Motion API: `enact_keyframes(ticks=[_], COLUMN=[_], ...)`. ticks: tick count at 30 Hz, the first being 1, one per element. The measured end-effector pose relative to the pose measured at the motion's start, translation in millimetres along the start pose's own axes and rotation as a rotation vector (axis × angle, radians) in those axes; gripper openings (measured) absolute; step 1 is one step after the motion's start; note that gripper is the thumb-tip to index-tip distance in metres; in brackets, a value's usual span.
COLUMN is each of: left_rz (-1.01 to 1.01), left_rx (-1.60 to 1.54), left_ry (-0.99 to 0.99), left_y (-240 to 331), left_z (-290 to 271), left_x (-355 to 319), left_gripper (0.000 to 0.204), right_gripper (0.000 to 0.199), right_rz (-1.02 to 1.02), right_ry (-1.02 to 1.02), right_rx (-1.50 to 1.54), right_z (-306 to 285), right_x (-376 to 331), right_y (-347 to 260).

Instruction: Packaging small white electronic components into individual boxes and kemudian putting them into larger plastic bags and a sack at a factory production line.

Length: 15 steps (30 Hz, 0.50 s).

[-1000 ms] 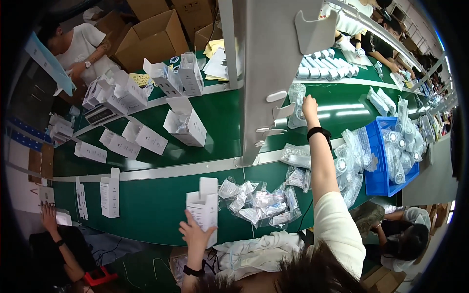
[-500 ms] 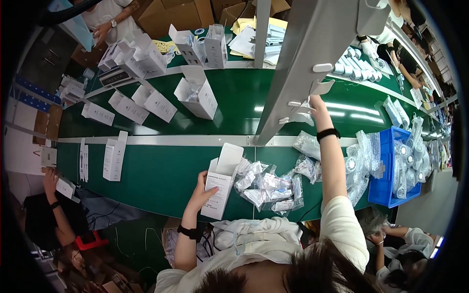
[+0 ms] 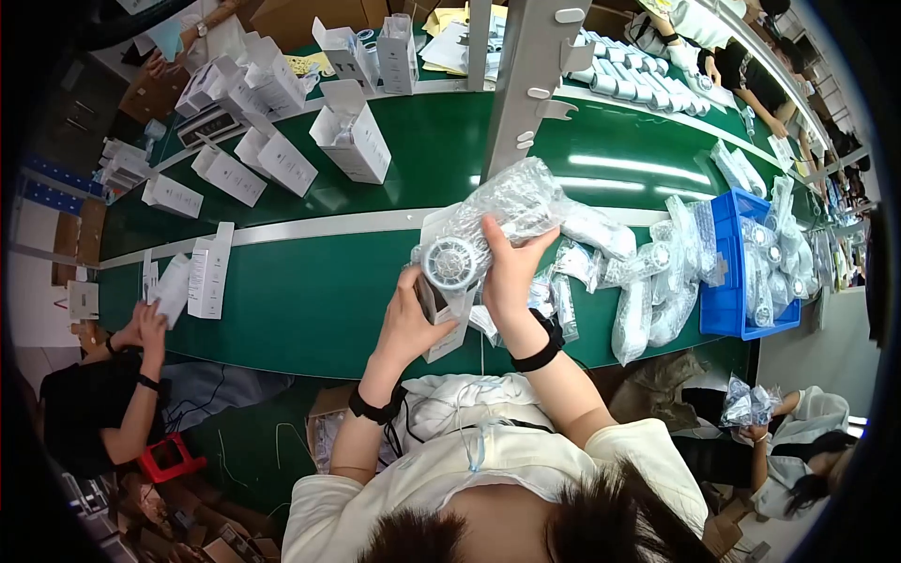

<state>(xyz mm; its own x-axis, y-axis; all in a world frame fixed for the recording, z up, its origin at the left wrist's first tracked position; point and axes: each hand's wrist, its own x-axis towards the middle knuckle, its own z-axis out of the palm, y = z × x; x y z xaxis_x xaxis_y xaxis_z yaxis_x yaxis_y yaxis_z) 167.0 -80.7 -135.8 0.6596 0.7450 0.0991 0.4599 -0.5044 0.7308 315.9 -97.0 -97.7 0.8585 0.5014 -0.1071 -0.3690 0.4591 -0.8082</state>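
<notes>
My right hand point(image 3: 514, 267) is closed around a bubble-wrapped white appliance point(image 3: 511, 202) with a round, grilled end point(image 3: 450, 263). It lies slanted over the mouth of a tall white box point(image 3: 445, 345), which it largely hides. My left hand point(image 3: 409, 324) grips that box from its left side, with the fingers close to the grilled end. Whether any of the appliance is inside the box, I cannot tell. Beside and partly behind my right hand lie clear bags of small white parts point(image 3: 567, 300) on the green table point(image 3: 319, 300).
A blue bin point(image 3: 723, 291) of wrapped appliances stands at the right, with more wrapped ones point(image 3: 648, 300) beside it. A grey metal post point(image 3: 521, 103) rises ahead. Open white boxes point(image 3: 352, 136) stand at the far left. Co-workers sit at both sides.
My right hand has come down from beside the post to the box and now holds the wrapped appliance. The box sits under it. At the right, a co-worker now holds up a clear bag.
</notes>
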Motion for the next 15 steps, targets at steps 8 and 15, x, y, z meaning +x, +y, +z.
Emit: enact_keyframes(ticks=[8, 15], left_rz=[0.011, 0.232], left_rx=[-0.049, -0.204], left_ry=[0.21, 0.5], left_y=[-0.1, -12.1], left_z=[26.0, 9.9], left_x=[-11.7, -7.2], left_gripper=[0.083, 0.073], right_gripper=[0.073, 0.041], right_rz=[-0.297, -0.702], right_ry=[0.027, -0.846], right_rx=[-0.302, -0.924], right_z=[-18.5, -41.2], right_x=[-4.4, 5.4], right_y=[16.6, -9.0])
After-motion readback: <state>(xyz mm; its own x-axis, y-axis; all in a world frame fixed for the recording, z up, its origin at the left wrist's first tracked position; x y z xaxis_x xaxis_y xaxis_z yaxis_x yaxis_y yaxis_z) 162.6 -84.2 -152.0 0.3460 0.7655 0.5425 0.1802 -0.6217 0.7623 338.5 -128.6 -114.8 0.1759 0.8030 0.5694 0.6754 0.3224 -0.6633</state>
